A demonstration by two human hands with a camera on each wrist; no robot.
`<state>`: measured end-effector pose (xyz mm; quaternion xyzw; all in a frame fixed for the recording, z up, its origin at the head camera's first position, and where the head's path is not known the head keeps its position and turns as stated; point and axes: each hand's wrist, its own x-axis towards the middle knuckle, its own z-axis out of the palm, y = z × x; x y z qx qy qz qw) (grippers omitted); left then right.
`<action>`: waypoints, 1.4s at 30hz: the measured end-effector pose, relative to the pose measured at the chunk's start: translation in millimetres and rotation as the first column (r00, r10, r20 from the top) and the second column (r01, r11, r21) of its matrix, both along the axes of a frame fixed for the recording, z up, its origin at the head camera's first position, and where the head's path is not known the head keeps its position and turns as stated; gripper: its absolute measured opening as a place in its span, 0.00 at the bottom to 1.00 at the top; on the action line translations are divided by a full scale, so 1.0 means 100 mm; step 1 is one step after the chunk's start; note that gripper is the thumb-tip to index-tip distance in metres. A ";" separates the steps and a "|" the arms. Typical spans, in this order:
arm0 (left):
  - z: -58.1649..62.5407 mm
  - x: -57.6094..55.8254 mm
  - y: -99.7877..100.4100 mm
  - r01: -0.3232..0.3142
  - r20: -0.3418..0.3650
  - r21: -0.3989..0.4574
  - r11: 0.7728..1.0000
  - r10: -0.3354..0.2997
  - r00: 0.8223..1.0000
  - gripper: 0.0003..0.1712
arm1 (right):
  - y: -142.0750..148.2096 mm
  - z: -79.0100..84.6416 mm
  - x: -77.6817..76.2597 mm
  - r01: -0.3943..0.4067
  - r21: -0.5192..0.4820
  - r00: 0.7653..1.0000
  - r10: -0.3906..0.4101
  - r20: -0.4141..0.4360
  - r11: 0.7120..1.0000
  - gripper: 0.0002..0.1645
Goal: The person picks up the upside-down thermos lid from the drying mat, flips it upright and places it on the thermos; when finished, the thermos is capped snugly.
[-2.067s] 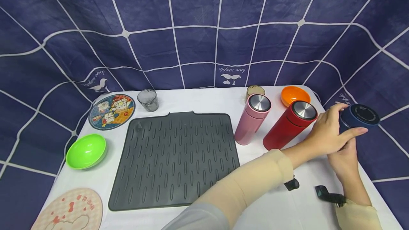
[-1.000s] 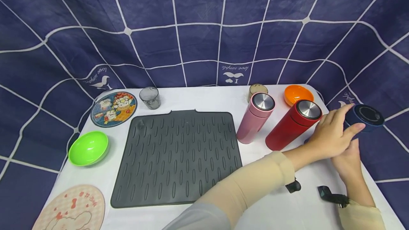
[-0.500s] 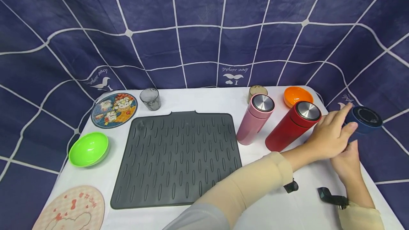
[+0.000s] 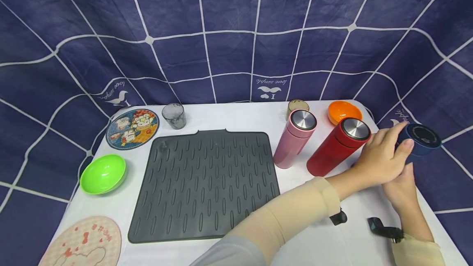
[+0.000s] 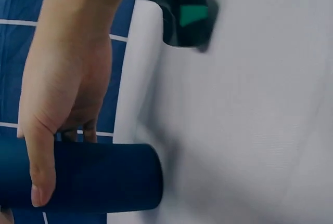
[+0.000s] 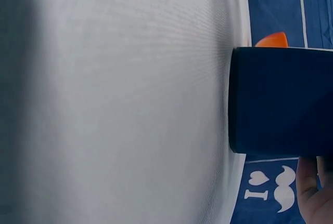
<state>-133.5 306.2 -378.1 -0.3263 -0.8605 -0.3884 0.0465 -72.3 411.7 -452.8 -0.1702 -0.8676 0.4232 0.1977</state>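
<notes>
A dark blue thermos [image 4: 419, 150] with a round black-topped lid [image 4: 424, 135] is at the table's right edge. My left hand [image 4: 382, 157] reaches across and grips it at the lid, thumb on the near side and fingers on the far side. Lower down, my right hand [image 4: 400, 186] holds the body. In the left wrist view the right hand [image 5: 67, 83] lays its thumb across the blue thermos [image 5: 112, 177]. The thermos [image 6: 283, 102] fills the right of the right wrist view; whether its base touches the table cannot be told.
A red thermos [image 4: 329, 157] and a pink thermos [image 4: 288, 147] stand left of my hands. Behind them are an orange bowl [image 4: 341, 110] and an amber glass [image 4: 297, 105]. A grey ridged mat [image 4: 207, 184], green bowl [image 4: 103, 173], grey glass [image 4: 174, 116] and two round mats lie further left.
The left thumb has drawn back leftward along the near side of the lid. The right hand keeps its hold on the body, and the thermos has barely shifted.
</notes>
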 end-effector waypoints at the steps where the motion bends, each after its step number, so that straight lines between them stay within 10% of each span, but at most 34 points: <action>1: 0.01 0.01 0.01 -0.017 0.013 0.011 1.000 0.017 1.000 0.38 | -0.01 0.00 0.01 -0.004 -0.007 1.000 0.004 -0.002 1.000 0.41; 5: 0.03 0.04 0.03 -0.091 0.075 0.041 0.995 0.088 0.993 0.46 | -0.03 0.01 0.04 -0.014 -0.012 1.000 0.014 0.006 1.000 0.39; 12: 0.02 0.00 -0.03 -0.008 -0.015 -0.031 0.999 0.007 1.000 0.39 | -0.02 0.04 0.04 -0.003 0.022 0.999 0.002 0.045 1.000 0.41; 17: 0.04 0.01 -0.01 -0.065 0.088 0.047 0.997 0.060 0.994 0.47 | -0.02 0.00 0.01 -0.025 0.007 1.000 0.025 -0.007 1.000 0.34; 24: 0.08 0.00 -0.06 0.004 0.009 -0.101 0.995 -0.003 1.000 0.42 | -0.01 0.02 0.04 -0.034 0.024 0.999 0.034 0.016 0.999 0.40; 31: 0.16 0.10 0.03 -0.187 0.097 0.006 0.982 0.186 0.978 0.45 | 0.00 -0.02 0.05 -0.021 0.017 1.000 0.021 0.000 1.000 0.28; 37: 0.13 0.05 -0.03 -0.050 0.021 -0.067 0.996 0.051 0.998 0.38 | 0.00 0.01 0.03 -0.044 0.033 0.999 0.045 -0.030 0.998 0.34; 42: 0.15 0.05 -0.01 -0.116 0.111 0.009 0.993 0.114 0.987 0.44 | 0.00 0.00 0.03 -0.051 0.024 0.998 0.052 -0.036 0.998 0.30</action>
